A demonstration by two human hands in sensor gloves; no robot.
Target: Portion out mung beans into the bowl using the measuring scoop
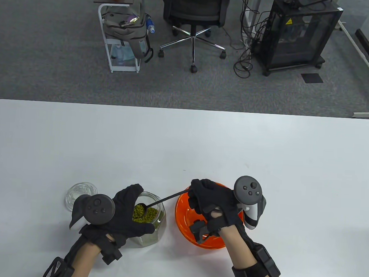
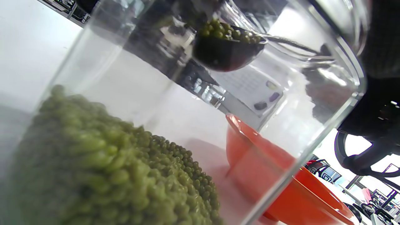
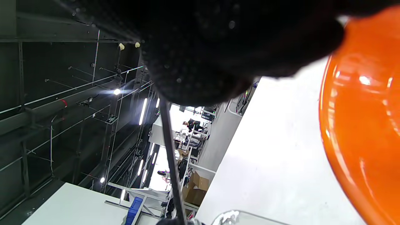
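So the measuring scoop (image 1: 163,200) is loaded with mung beans (image 2: 229,32) and its head sits right at the mouth of the glass jar (image 1: 154,219); the left wrist view shows it up near the rim, well above the bean pile lower down. The long black handle runs from the jar toward the right and slightly away from the person, ending in the right hand (image 1: 213,206), whose fingers are curled round the handle's end. That hand is already over the orange bowl (image 1: 184,218), which sits just beside the jar on its right, so my guess is the move only needs a short pull rightward along the handle's own line, keeping the head level. The left hand (image 1: 126,214) wraps round the jar to steady it. A clear glass lid (image 1: 81,194) sits just left of the jar. All of this is at the near edge of a plain white table (image 1: 184,144), with grey carpet, an office chair (image 1: 195,14) and a rolling cart (image 1: 123,37) beyond.
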